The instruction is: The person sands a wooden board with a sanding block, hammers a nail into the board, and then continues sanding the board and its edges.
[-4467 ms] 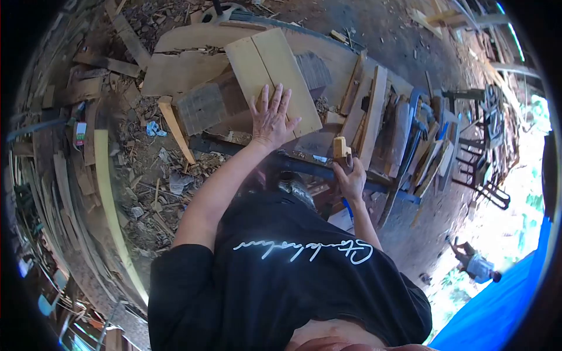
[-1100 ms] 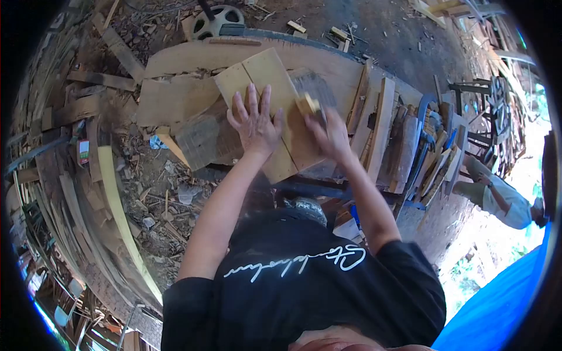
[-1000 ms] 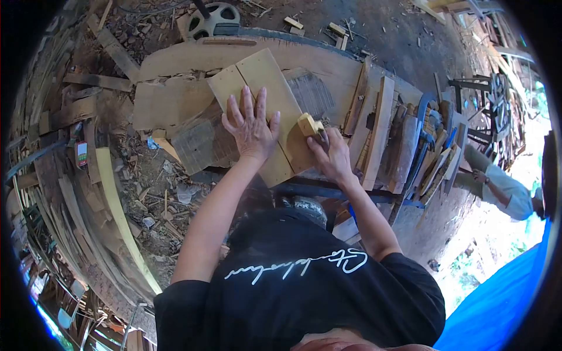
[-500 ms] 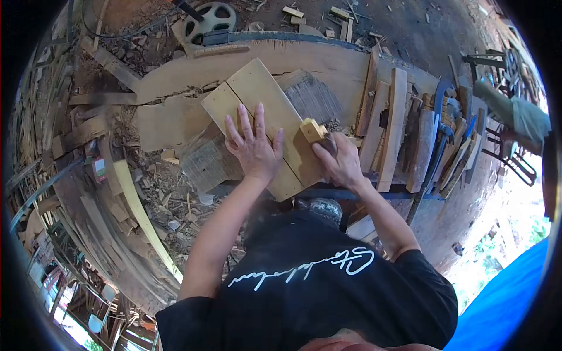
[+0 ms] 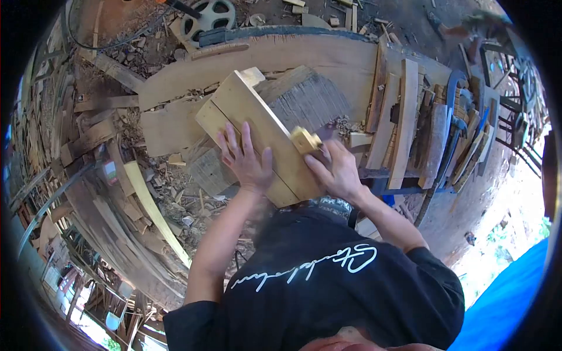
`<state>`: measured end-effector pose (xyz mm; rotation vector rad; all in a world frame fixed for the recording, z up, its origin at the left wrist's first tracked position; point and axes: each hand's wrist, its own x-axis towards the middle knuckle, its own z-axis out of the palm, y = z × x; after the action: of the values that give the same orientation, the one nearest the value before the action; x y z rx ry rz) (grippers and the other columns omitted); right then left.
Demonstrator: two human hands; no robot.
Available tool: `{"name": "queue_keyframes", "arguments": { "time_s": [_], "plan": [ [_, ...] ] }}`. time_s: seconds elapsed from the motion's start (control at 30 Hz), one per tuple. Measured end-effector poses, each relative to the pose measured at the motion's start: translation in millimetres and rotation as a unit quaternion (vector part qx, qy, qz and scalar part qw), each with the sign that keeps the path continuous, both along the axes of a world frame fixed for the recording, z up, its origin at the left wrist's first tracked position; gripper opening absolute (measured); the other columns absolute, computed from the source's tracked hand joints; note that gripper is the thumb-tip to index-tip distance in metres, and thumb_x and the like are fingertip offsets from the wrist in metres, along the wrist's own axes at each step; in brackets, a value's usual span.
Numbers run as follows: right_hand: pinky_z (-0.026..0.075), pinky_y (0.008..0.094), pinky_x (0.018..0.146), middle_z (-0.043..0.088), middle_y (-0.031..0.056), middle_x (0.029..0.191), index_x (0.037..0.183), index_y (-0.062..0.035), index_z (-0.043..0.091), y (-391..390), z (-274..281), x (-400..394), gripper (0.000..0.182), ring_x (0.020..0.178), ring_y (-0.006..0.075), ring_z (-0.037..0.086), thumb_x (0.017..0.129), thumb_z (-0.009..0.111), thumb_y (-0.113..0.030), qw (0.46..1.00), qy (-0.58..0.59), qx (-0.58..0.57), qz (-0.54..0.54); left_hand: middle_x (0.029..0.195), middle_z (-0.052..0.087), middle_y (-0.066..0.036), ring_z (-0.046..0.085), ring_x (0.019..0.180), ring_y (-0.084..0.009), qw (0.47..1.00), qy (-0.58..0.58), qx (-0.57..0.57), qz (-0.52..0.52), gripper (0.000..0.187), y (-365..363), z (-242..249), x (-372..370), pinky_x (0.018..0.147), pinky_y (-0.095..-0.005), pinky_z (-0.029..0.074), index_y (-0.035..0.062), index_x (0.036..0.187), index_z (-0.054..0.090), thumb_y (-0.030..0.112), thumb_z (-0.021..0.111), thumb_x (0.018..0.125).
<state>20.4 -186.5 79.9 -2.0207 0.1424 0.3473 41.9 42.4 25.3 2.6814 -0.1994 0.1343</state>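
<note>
Block's (image 5: 305, 140) lower end (under fingers (image 5: 321, 167)) hidden

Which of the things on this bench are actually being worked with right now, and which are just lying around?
In use:
- pale board, under the left hand
- small wooden block, gripped in the right hand

Lying about:
- grey weathered panel
- upright planks
- wheel
- scrap wood on the ground

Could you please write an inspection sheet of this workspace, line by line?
Surface: long rough timber workbench, worn.
Job's things: pale two-board wooden panel lying flat; small pale wooden block on its right edge.
Clutter: upright wooden planks at the right; grey weathered board under the panel.
Hands: left hand flat on the panel; right hand gripping the block.
Cables: black cable on the ground, far left.
Surroundings: wood offcuts on the dirt; blue tarpaulin.
</note>
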Motion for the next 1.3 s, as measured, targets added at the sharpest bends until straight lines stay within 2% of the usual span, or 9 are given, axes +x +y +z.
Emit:
{"name": "queue_keyframes", "arguments": {
  "time_s": [0.17, 0.33, 0.43, 0.53, 0.67, 0.8, 1.03, 1.13, 1.3],
  "plan": [
    [0.049, 0.0472, 0.076, 0.059, 0.0199, 0.088, 0.093, 0.0, 0.059, 56, 3, 122, 0.041, 0.086, 0.0409, 0.06, 0.086, 0.068, -0.039, 0.985, -0.13, -0.116, 0.002, 0.162, 0.018, -0.017, 0.013, 0.147, -0.0453, 0.999, 0.025, 0.034, 0.016, 0.073, -4, 4, 1, 0.113, -0.0582, 0.014, 0.0163, 0.155, 0.033, 0.052, 0.049, 0.093],
    [0.049, 0.0475, 0.076, 0.059, 0.0196, 0.091, 0.093, -0.0001, 0.059, 70, 5, 136, 0.043, 0.089, 0.0397, 0.06, 0.085, 0.07, -0.041, 0.972, -0.176, -0.158, -0.006, 0.162, 0.02, -0.016, 0.015, 0.147, -0.0405, 0.998, 0.015, 0.049, 0.032, 0.073, -8, 8, 4, 0.114, -0.057, 0.013, 0.0173, 0.154, 0.034, 0.056, 0.046, 0.093],
    [0.049, 0.0472, 0.076, 0.059, 0.0193, 0.093, 0.094, -0.0003, 0.059, 69, 6, 131, 0.043, 0.09, 0.0392, 0.06, 0.085, 0.07, -0.041, 0.959, -0.203, -0.198, -0.018, 0.161, 0.022, -0.015, 0.016, 0.147, -0.039, 0.992, 0.08, 0.022, 0.093, 0.073, -18, 17, 17, 0.114, -0.0567, 0.013, 0.0178, 0.155, 0.033, 0.057, 0.045, 0.094],
    [0.049, 0.0467, 0.075, 0.059, 0.0193, 0.092, 0.094, -0.0002, 0.058, 64, 2, 123, 0.043, 0.089, 0.0389, 0.06, 0.084, 0.071, -0.04, 0.965, -0.204, -0.165, -0.03, 0.161, 0.022, -0.014, 0.016, 0.147, -0.0382, 0.991, 0.014, 0.018, 0.134, 0.073, -26, 5, 26, 0.114, -0.0567, 0.012, 0.0177, 0.155, 0.031, 0.058, 0.043, 0.096],
    [0.048, 0.0457, 0.071, 0.057, 0.0188, 0.088, 0.093, -0.001, 0.058, 52, 22, 38, 0.039, 0.084, 0.0386, 0.06, 0.082, 0.074, -0.035, 0.984, -0.143, -0.106, 0.013, 0.162, 0.018, -0.015, 0.015, 0.148, -0.0382, 0.99, 0.023, -0.013, 0.141, 0.075, -2, -1, 19, 0.115, -0.0565, 0.012, 0.0172, 0.156, 0.03, 0.059, 0.043, 0.095],
    [0.048, 0.0455, 0.07, 0.057, 0.0175, 0.087, 0.096, -0.0019, 0.059, 47, 38, -12, 0.038, 0.082, 0.0382, 0.059, 0.082, 0.075, -0.033, 0.98, -0.12, -0.155, 0.026, 0.162, 0.016, -0.017, 0.013, 0.149, -0.039, 0.991, 0.019, -0.053, 0.122, 0.077, 11, -4, 17, 0.116, -0.0556, 0.011, 0.0188, 0.157, 0.028, 0.061, 0.044, 0.093],
    [0.048, 0.049, 0.073, 0.059, 0.0191, 0.09, 0.102, -0.0017, 0.057, 99, 17, 128, 0.042, 0.086, 0.041, 0.06, 0.085, 0.071, -0.038, 0.968, -0.194, -0.158, 0.0, 0.162, 0.016, -0.018, 0.013, 0.149, -0.0402, 0.989, 0.028, -0.069, 0.129, 0.078, 10, 0, 19, 0.116, -0.0544, 0.009, 0.0222, 0.156, 0.03, 0.063, 0.046, 0.091],
    [0.05, 0.0491, 0.076, 0.059, 0.02, 0.096, 0.098, -0.001, 0.056, 96, 17, 121, 0.041, 0.09, 0.0397, 0.06, 0.082, 0.072, -0.035, 0.967, -0.201, -0.156, 0.014, 0.163, 0.016, -0.017, 0.014, 0.149, -0.0397, 0.987, 0.033, -0.087, 0.13, 0.079, 10, -2, 16, 0.116, -0.0548, 0.01, 0.023, 0.155, 0.032, 0.064, 0.048, 0.09],
    [0.05, 0.0453, 0.071, 0.057, 0.0167, 0.092, 0.108, -0.0023, 0.058, 44, 48, -12, 0.044, 0.083, 0.0362, 0.061, 0.082, 0.074, -0.034, 0.976, -0.118, -0.163, 0.088, 0.162, 0.018, -0.017, 0.014, 0.148, -0.0398, 0.989, 0.009, -0.08, 0.122, 0.08, 12, -8, 16, 0.116, -0.0551, 0.01, 0.0235, 0.155, 0.033, 0.066, 0.05, 0.089]
  ]
}}
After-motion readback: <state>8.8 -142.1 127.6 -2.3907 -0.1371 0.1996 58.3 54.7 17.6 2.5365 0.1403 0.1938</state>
